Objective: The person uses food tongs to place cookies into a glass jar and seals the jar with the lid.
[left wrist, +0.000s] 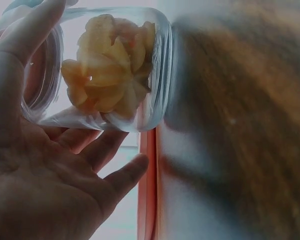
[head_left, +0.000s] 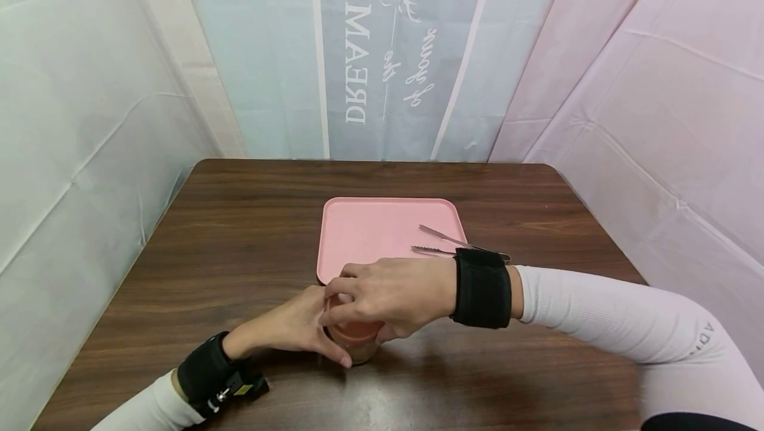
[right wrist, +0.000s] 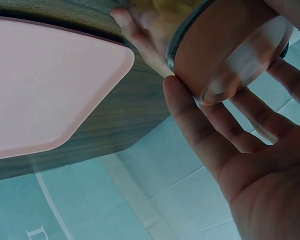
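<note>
A glass jar (head_left: 358, 350) with a pink lid (head_left: 353, 330) stands on the brown table just in front of the pink tray (head_left: 370, 225). My left hand (head_left: 298, 328) wraps round the jar's glass body from the left. In the left wrist view, yellow-orange pieces (left wrist: 107, 65) show inside the jar (left wrist: 157, 75), with my left hand (left wrist: 45, 185) around it. My right hand (head_left: 373, 298) comes from the right and grips the lid from above. In the right wrist view its fingers (right wrist: 200, 125) curl round the lid (right wrist: 225, 50).
Metal tongs (head_left: 444, 242) lie on the tray's right side, partly behind my right wrist band. The wooden table (head_left: 239, 232) is walled by pale sheets left, right and behind. The tray (right wrist: 45, 85) lies close beyond the jar.
</note>
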`<state>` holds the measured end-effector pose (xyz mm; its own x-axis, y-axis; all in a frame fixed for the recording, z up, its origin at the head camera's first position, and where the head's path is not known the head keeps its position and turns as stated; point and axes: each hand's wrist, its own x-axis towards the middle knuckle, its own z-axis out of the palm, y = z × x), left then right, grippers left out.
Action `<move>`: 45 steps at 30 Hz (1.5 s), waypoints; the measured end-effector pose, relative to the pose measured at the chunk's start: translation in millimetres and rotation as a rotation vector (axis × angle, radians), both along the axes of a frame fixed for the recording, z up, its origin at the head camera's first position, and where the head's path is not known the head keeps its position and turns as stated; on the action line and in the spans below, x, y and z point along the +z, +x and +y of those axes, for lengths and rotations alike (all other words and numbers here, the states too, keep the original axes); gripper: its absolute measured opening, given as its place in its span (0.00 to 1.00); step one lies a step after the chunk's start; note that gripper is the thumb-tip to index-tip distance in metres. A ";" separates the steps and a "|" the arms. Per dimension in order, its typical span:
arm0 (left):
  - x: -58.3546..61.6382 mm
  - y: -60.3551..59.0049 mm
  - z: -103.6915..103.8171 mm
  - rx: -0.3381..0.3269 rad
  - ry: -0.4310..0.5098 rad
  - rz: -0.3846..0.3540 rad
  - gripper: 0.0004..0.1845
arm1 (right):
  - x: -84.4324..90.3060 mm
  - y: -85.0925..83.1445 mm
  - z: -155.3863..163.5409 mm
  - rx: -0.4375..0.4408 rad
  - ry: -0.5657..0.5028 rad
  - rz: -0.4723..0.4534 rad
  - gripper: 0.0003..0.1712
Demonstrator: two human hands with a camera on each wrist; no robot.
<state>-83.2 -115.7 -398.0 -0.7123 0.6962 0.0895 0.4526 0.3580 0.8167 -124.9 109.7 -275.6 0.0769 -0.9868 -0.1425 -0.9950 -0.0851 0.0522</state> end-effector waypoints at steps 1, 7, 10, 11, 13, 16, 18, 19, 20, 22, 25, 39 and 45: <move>-0.1 -0.1 0.4 -0.001 0.005 -0.006 0.44 | -0.1 0.0 0.4 0.001 -0.002 0.001 0.49; 0.1 -0.7 2.2 0.003 0.003 -0.003 0.46 | 0.1 0.0 2.4 -0.003 -0.004 -0.003 0.49; 0.2 -1.7 2.3 0.010 0.003 -0.011 0.45 | 0.3 0.3 2.7 -0.013 -0.003 -0.014 0.49; 0.1 -2.1 2.3 0.010 0.005 -0.016 0.44 | 0.2 0.5 2.7 -0.016 -0.003 -0.016 0.49; 0.0 -2.7 2.2 0.010 0.009 -0.025 0.42 | -0.2 0.9 2.8 -0.024 -0.005 -0.018 0.48; -1.0 -3.5 1.5 -0.001 0.002 -0.005 0.41 | -1.6 1.6 3.5 -0.038 -0.008 -0.015 0.49; -1.6 -3.6 0.7 -0.012 -0.006 0.026 0.43 | -3.4 2.2 4.2 -0.045 -0.012 -0.010 0.49; -2.0 -3.5 0.3 -0.020 -0.011 0.043 0.44 | -4.6 2.3 4.7 -0.048 -0.013 -0.009 0.49; -2.6 -3.6 -0.1 -0.028 -0.012 0.057 0.46 | -5.7 2.6 5.4 -0.050 -0.016 -0.008 0.49; -3.4 -3.5 -0.9 -0.039 -0.021 0.084 0.49 | -8.0 3.2 6.9 -0.052 -0.023 -0.009 0.49; -3.7 -3.2 -1.6 -0.043 -0.043 0.120 0.51 | -12.1 4.2 8.8 -0.049 -0.037 -0.004 0.49; 5.8 1.8 -22.8 0.090 -0.132 0.127 0.61 | -4.5 1.8 29.8 -0.172 -0.115 0.015 0.47; 18.6 3.9 -46.8 0.151 -0.106 0.159 0.44 | 1.8 -7.8 57.9 -0.279 -0.210 0.006 0.44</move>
